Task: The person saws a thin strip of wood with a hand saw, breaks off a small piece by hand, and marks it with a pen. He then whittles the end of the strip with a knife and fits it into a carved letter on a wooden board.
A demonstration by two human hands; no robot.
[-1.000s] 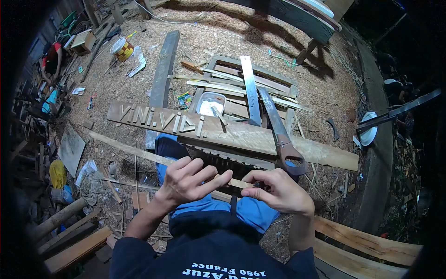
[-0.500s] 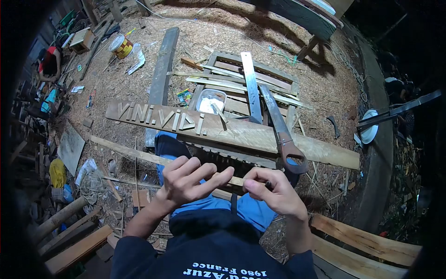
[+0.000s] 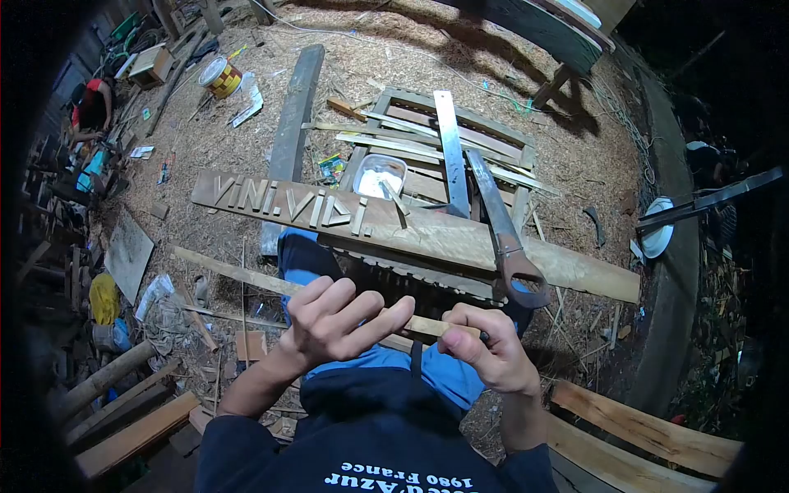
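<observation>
Over sawdust-strewn ground (image 3: 575, 189), the left hand (image 3: 335, 324), turned palm-down, and right hand (image 3: 493, 352) grip a wooden strip (image 3: 238, 271) with curled fingers (image 3: 382, 328).

On my feed, cool, bright light floods the sawdust ground (image 3: 567, 197), throwing hard shadows near the top; the steel ruler (image 3: 450, 148) glares. The wooden strip (image 3: 238, 272) reads clearly, while my fisheye's curved edges sink into black.

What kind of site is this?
Looks like a makeshift, probably outdoor woodworking area. Evidence: ground strewn with what look like wood shavings, a handsaw lying across a long plank, and strip-built letters on that plank's left part.
</observation>
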